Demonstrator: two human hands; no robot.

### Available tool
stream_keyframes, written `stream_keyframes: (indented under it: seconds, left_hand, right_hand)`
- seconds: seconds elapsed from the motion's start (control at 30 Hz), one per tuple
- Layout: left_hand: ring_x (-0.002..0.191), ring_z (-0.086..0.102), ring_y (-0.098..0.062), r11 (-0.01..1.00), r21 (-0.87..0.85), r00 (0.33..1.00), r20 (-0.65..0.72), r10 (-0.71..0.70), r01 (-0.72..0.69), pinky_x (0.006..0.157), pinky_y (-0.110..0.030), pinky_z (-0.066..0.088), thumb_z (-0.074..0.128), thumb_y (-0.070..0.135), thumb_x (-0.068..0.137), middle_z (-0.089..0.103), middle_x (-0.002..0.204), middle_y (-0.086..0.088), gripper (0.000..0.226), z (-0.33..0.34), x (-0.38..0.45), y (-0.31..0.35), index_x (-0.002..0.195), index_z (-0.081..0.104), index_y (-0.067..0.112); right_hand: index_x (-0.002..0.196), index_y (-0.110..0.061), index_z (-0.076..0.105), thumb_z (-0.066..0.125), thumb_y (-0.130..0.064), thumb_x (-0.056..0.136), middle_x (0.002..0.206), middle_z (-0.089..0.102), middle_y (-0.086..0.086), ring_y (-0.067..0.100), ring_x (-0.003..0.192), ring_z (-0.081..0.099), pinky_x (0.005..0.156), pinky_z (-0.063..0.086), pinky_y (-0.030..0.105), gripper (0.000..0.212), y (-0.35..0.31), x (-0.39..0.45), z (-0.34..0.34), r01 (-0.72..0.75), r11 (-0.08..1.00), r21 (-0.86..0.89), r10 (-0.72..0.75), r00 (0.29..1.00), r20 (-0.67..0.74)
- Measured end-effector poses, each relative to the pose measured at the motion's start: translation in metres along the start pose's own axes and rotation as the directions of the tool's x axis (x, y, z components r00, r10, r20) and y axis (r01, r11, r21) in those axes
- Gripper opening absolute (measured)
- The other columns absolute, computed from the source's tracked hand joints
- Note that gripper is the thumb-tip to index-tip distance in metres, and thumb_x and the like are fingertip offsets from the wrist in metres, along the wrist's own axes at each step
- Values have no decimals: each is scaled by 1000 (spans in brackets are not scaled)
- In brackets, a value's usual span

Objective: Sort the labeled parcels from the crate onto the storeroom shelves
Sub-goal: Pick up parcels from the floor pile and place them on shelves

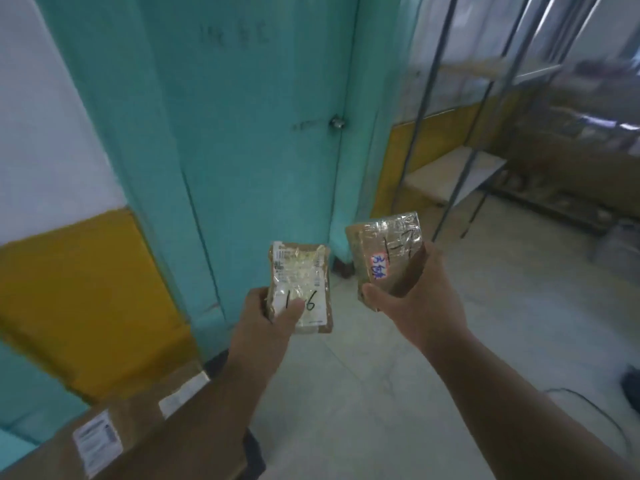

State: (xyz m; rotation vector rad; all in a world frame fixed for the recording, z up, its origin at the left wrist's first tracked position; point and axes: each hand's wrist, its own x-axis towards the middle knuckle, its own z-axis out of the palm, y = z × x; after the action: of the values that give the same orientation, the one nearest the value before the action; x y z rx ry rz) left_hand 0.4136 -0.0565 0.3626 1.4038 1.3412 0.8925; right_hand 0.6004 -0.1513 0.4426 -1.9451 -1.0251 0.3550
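My left hand (pixel 266 313) grips a small brown parcel (pixel 299 275) with a white shipping label under clear tape and a handwritten "1-6", thumb across its lower face. My right hand (pixel 412 296) holds a second taped brown parcel (pixel 388 251), marked "1-7" in black with a small red-and-blue sticker; thumb at its lower left, fingers behind. Both parcels are held upright in front of me, a short gap between them. The metal storeroom shelves (pixel 460 174) stand at the right, blurred.
A teal door (pixel 256 133) with a round knob (pixel 336 123) faces me. A teal, white and yellow wall runs along the left. Large labeled cardboard boxes (pixel 114 434) sit at the lower left. A dark cable (pixel 595 407) lies on the pale tiled floor at right.
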Motion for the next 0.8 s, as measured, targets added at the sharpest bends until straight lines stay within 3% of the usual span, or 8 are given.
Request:
stream_keyframes:
  seconds: [0.1,0.27,0.43,0.53,0.63,0.8]
  left_hand:
    - [84,65,-11,998,-35,998,13,55,-54,67,-29,49,74,37,86,68,95,8,32,77,4,38,110,58,24]
    - [80,63,-12,992,-37,992,45,122,-120,61,-27,44,72,35,89,66,92,7,28,183,26,87,108,57,21]
    - [84,63,-8,984,-18,979,107,176,-175,64,-28,45,70,40,89,65,94,13,25,281,77,117,105,56,28]
    - [85,60,-3,977,-53,960,181,213,-206,66,-25,43,69,40,90,63,95,16,25,351,109,137,108,57,28]
    - [91,63,-10,973,-64,937,263,232,-222,71,-26,45,69,41,90,65,99,13,35,425,135,166,117,59,22]
    - [86,61,2,962,-115,892,359,274,-249,63,-19,44,68,39,91,63,97,21,31,548,169,219,118,57,29]
  right_hand:
    - [112,-41,35,92,-37,65,94,57,-23,-11,77,54,50,41,2,74,29,37,-64,0,1000,-1,0,999,-52]
    - [116,-46,30,91,-42,64,98,57,-25,-12,83,55,53,39,6,80,76,105,-136,-25,1000,-4,24,992,-123]
    - [127,-36,40,90,-43,62,105,61,-21,-9,86,58,55,39,6,82,135,185,-176,-87,996,16,89,979,-184]
    - [131,-33,39,90,-42,65,98,56,-24,-14,81,50,53,36,5,84,170,232,-203,-136,991,-7,131,965,-229]
    - [128,-35,39,90,-41,65,94,54,-26,-11,81,53,59,36,9,82,204,274,-242,-201,980,-4,192,942,-275]
    - [117,-44,32,89,-46,63,102,58,-20,-1,86,59,63,44,17,78,265,341,-314,-295,955,-28,266,895,-358]
